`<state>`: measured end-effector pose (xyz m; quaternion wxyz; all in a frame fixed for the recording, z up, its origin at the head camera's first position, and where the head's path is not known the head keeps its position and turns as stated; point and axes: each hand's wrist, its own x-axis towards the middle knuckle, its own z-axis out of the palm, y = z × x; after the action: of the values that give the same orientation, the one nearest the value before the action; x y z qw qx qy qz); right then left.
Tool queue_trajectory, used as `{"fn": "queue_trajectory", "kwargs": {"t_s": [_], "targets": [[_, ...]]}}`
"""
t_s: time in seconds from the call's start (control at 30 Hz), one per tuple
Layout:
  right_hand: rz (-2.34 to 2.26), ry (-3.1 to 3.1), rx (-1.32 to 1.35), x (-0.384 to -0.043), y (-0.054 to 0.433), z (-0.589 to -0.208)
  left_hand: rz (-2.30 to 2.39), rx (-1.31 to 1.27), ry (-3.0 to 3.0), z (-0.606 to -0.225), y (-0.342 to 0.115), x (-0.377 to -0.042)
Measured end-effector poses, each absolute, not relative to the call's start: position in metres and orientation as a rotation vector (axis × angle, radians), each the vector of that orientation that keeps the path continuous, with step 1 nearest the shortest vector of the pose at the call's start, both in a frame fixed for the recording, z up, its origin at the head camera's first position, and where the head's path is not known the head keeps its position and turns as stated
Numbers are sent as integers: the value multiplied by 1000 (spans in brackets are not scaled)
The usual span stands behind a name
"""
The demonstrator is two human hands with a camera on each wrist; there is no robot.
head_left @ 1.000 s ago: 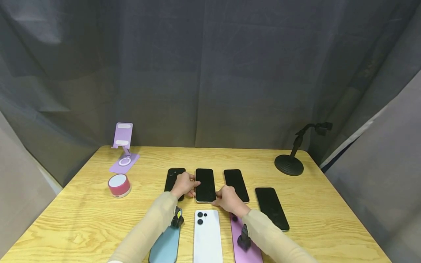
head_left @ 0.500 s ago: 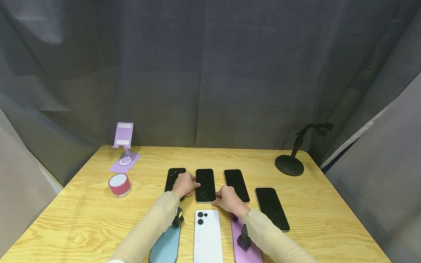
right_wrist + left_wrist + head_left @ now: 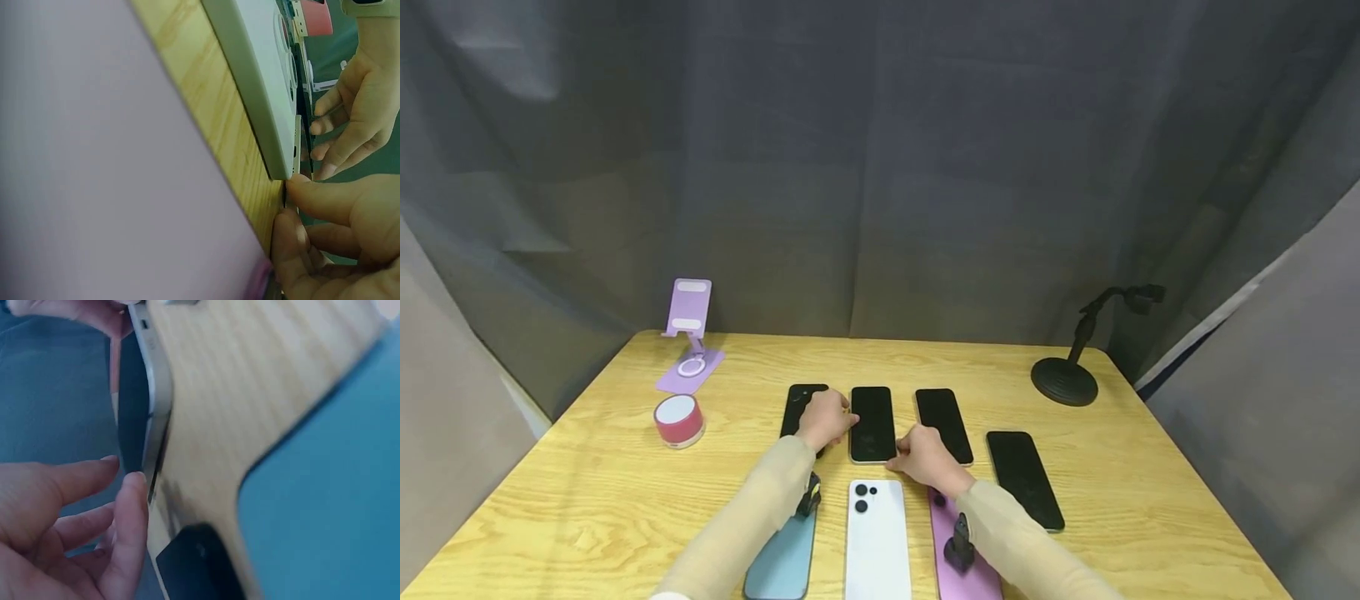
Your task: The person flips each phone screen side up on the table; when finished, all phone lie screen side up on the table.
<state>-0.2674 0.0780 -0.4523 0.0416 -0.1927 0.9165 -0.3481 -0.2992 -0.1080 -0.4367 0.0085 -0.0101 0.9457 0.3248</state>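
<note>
A smartphone with a black screen (image 3: 872,423) lies face up in the middle of the back row. My left hand (image 3: 823,419) pinches its left edge, the thumb over the screen. At the lower right corner, my right hand (image 3: 925,458) pinches the same phone between thumb and finger, as the right wrist view shows. Under the left wrist lies a dark phone with its camera side up (image 3: 797,407), partly covered by the hand. Another black-screened phone (image 3: 945,423) lies beyond the right hand. Closer in is a white phone (image 3: 877,542), back side up.
A blue phone (image 3: 782,558) and a purple phone (image 3: 962,575) lie partly under the forearms. One more black-screened phone (image 3: 1026,479) is at the right. Farther off stand a purple phone stand (image 3: 688,310), a pink-and-white cylinder (image 3: 679,422) and a black round-based holder (image 3: 1064,381).
The left fingers have drawn in a little at the phone's edge. The right hand keeps its place at the corner. The whole head view has shifted slightly.
</note>
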Motion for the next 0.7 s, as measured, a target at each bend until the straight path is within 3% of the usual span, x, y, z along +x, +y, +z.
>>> {"fn": "queue_trajectory", "kwargs": {"t_s": [0.7], "targets": [[-956, 2771, -580, -267, 78, -446, 943, -42, 3095, -415, -163, -295]]}}
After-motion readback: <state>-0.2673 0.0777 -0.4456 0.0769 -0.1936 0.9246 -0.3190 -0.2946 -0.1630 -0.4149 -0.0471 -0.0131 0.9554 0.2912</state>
